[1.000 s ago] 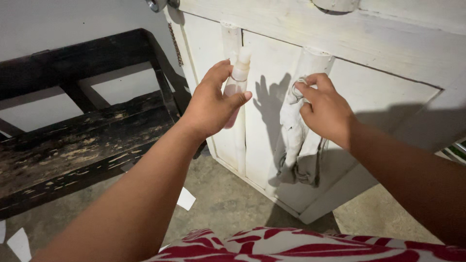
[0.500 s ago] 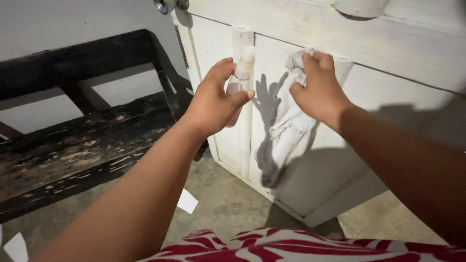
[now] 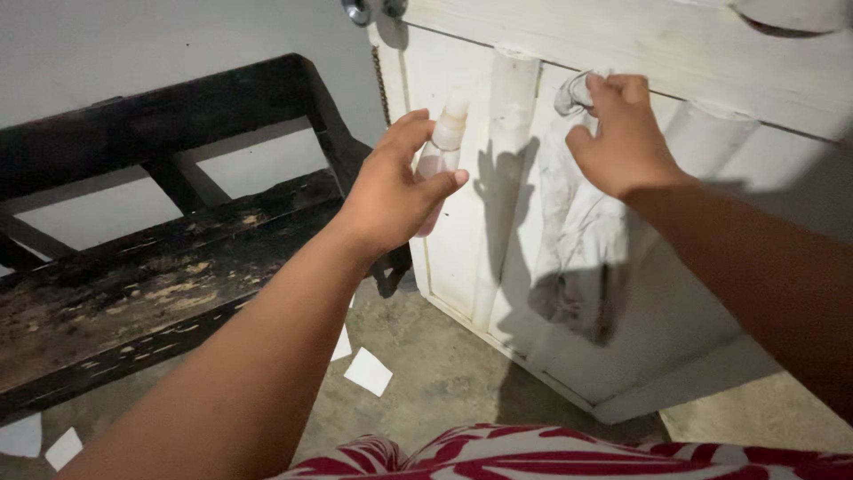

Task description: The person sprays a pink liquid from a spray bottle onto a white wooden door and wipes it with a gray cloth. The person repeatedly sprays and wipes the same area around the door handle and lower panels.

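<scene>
A person's left hand (image 3: 391,191) sits near the centre of the view, its fingers curled around a small pale bottle (image 3: 442,151) held upright, the cap pointing to 12 o'clock. At 2 o'clock from it, the right hand (image 3: 625,138) pinches the top of a dirty white cloth (image 3: 577,240) against a white wooden cabinet (image 3: 711,53); the cloth hangs down the door panel toward 6 o'clock. A dark, worn wooden bench (image 3: 151,258) stands at 9 o'clock. White paper scraps (image 3: 368,371) lie on the concrete floor (image 3: 426,382) at 6 o'clock, above red-and-white patterned fabric (image 3: 551,458).
</scene>
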